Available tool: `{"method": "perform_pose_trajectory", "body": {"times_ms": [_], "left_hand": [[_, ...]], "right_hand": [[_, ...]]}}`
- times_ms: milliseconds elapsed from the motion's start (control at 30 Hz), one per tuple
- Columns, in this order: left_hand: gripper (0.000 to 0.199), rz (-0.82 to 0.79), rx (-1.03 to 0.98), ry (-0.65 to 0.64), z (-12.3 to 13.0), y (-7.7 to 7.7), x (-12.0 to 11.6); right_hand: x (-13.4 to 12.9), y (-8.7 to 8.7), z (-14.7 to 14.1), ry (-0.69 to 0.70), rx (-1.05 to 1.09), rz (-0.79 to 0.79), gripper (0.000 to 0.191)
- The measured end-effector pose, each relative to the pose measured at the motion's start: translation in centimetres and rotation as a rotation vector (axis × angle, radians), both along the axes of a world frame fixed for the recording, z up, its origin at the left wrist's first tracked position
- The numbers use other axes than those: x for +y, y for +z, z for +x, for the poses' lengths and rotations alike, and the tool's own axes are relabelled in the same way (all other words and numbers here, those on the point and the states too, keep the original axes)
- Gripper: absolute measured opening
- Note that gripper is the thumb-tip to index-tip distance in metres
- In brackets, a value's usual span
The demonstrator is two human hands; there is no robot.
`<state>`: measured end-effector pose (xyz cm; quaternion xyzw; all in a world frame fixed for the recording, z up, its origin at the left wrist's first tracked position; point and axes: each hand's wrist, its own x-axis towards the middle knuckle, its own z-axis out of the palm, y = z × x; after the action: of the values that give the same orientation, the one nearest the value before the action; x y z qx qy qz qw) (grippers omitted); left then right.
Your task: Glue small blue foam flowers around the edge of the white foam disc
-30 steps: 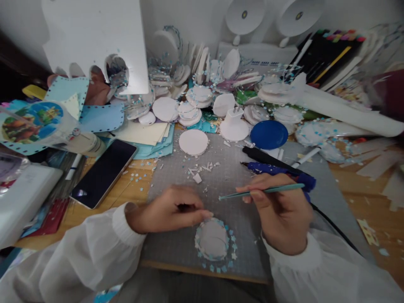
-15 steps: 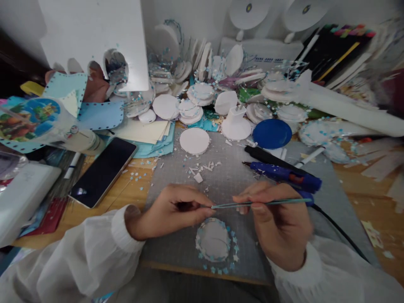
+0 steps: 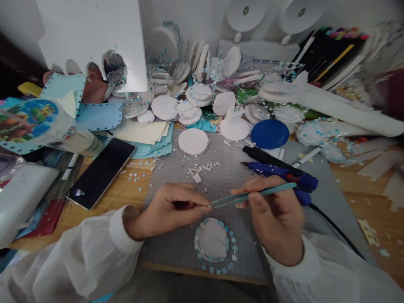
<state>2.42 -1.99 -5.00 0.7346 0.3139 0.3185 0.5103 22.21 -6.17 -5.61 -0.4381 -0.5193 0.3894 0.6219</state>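
Pale wall (image 3: 195,19) backs a wooden bench (image 3: 123,191) fitted with a grey mat (image 3: 246,256). Current step, as judged: fine handling at the tweezers (image 3: 284,187) tips. Left hand (image 3: 167,210): grip narrow, thumb and forefinger pinched together at those tips; whether a piece lies between them is too small to tell. Right hand (image 3: 279,223): grip closed around the tweezers, their arms slightly apart. Star-edged disc (image 3: 211,240): flat on the mat at the near side, nearer than both fingertips; loose stars (image 3: 234,247) curve around its right and near edges. Any move here calls for steady tips and a light pinch; a low wrist could disturb the stars. Obstructions: scraps (image 3: 197,178) just beyond the left hand; blue tool (image 3: 271,169) beyond the right hand, its cord (image 3: 334,233) running near and right. Phone (image 3: 101,172) lies left; plain disc (image 3: 193,141) lies far.
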Motion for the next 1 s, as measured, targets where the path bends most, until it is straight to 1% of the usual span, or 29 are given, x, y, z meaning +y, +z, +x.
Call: {"method": "perform_pose_trajectory", "body": {"times_ms": [100, 233, 433, 533, 667, 833, 1000], "left_hand": [[0.009, 0.028, 0.007, -0.018, -0.03, 0.01, 0.10], [0.011, 0.040, 0.011, -0.027, -0.08, 0.00, 0.12], [0.015, 0.019, 0.019, -0.011, 0.07, -0.03, 0.08], [0.012, 0.004, 0.009, -0.015, 0.13, -0.02, 0.07], [0.006, -0.009, 0.003, -0.018, 0.07, 0.03, 0.04], [0.006, -0.011, 0.000, -0.006, -0.05, 0.09, 0.01], [0.008, 0.013, 0.013, -0.005, -0.11, 0.17, 0.03]], "right_hand": [[-0.03, 0.43, -0.15, 0.007, -0.056, 0.014, 0.002], [0.03, 0.67, -0.25, 0.012, -0.058, 0.032, 0.004], [0.07, 0.45, -0.29, 0.027, -0.038, 0.031, 0.004], [-0.03, 0.32, -0.27, 0.045, -0.023, 0.010, 0.006], [-0.10, 0.19, -0.22, 0.042, -0.005, 0.020, 0.005], [-0.03, 0.06, -0.19, 0.027, 0.008, -0.022, 0.003], [0.02, -0.16, -0.20, 0.041, 0.051, -0.040, 0.003]]}}
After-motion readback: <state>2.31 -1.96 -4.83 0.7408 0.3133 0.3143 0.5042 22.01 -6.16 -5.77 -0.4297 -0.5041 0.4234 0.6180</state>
